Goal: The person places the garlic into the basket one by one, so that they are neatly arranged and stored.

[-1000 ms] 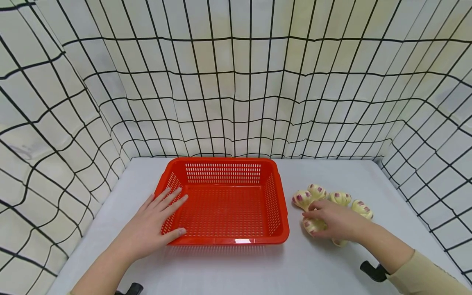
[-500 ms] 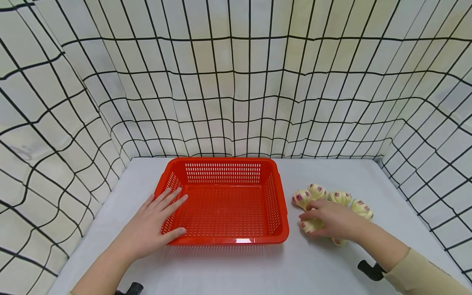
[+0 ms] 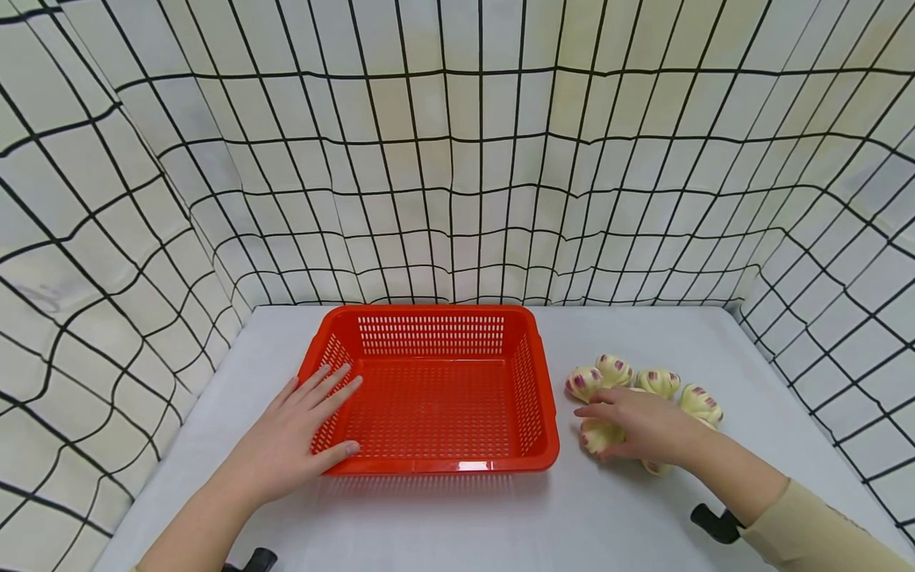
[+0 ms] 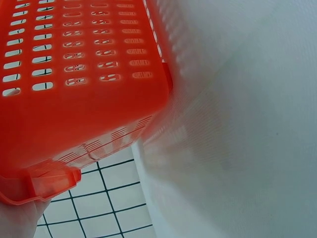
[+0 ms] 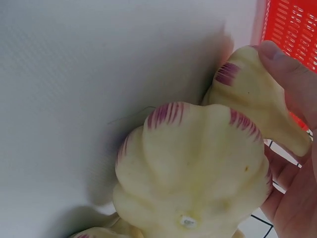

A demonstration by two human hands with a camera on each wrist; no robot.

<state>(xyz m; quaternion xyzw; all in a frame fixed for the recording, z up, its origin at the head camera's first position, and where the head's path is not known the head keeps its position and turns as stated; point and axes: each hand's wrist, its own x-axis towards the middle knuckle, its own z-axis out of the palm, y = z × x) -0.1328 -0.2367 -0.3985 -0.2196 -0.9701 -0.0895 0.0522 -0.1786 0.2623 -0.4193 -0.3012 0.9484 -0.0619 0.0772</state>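
Observation:
My left hand lies over the left end of a red plastic basket, its fingers straight and spread across the rim. In the left wrist view, part of that hand shows beneath the basket's lip. On the right, my right hand reaches over a group of garlic bulbs with purple streaks. It grips one garlic bulb, thumb on one side and fingers on the other; in the head view this bulb shows below the fingers. A larger-looking garlic bulb sits nearer the right wrist camera.
Other garlic bulbs lie around the right hand on the white tabletop. The basket stands left of them, its slotted floor showing. A black grid net hangs before pale cloth at the back and sides.
My right hand has shifted slightly left, and the garlic bulb under its fingers has moved left with it. The left hand and basket look unmoved.

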